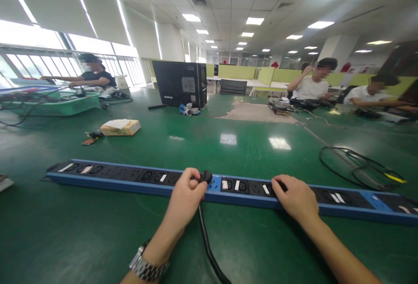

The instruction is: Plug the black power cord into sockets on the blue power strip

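A long blue and black power strip (130,182) lies across the green table in front of me, with several sockets along its top. My left hand (187,194) is closed round a black plug (206,177), held at the strip beside a blue socket section (214,183). From that plug a thick black cable (207,245) runs down toward me. Farther right, my right hand (297,199) grips the power strip, its thumb and fingers bent over the black top. What lies under those fingers is partly hidden. White labels stick to several sockets.
Behind the strip are a tissue pack (120,127), a black computer case (179,83) and gloves (189,109). A coiled black cable (355,166) lies at right. A green basket (65,104) with cables stands at left. Several people sit around the far table.
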Demonstrator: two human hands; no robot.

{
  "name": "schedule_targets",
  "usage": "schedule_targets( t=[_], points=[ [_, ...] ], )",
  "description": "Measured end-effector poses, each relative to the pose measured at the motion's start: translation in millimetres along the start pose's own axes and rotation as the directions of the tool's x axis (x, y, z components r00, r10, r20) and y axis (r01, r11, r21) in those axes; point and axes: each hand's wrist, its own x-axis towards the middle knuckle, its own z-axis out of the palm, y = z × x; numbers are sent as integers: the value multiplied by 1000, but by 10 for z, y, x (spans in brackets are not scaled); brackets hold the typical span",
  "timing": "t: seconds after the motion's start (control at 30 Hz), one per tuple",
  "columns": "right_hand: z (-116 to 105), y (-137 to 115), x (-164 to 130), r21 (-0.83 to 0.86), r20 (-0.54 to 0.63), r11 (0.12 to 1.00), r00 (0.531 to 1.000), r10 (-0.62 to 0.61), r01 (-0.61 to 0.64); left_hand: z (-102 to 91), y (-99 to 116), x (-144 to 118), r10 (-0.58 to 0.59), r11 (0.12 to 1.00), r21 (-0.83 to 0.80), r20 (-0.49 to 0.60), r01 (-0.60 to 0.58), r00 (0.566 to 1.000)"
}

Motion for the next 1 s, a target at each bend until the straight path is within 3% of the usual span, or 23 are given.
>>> schedule_targets(
  t=[0.1,0.17,0.23,0.3,0.37,0.47,0.67,0.77,1.0],
  points=[
    [-13,2,-2,2,6,1000,1000,2,-2,102,-10,-91,55,928,361,107,-91,993],
    [-18,4,-5,12,10,1000,1000,1,-1,146,81,-72,117,800,581,98,-152,988],
    [-22,0,-7,25,13,1000,1000,0,0,138,165,-11,150,704,684,121,-192,981],
    [-26,-10,-8,34,14,999,1000,0,-1,89,203,57,138,709,664,199,-237,970],
    [-30,-22,-8,35,10,999,1000,3,-3,30,201,109,97,771,590,265,-241,959],
    [-31,-29,-6,31,8,1000,1000,-3,3,-10,190,145,68,799,567,242,-198,968],
    [11,5,-8,46,-5,999,1000,-16,16,104,244,160,54,621,729,325,-286,944],
    [27,10,-12,56,-21,998,999,-38,39,134,247,168,48,530,796,316,-293,948],
    [18,-7,-20,61,-41,997,998,-41,43,111,242,129,5,395,864,337,-312,941]
  ],
)
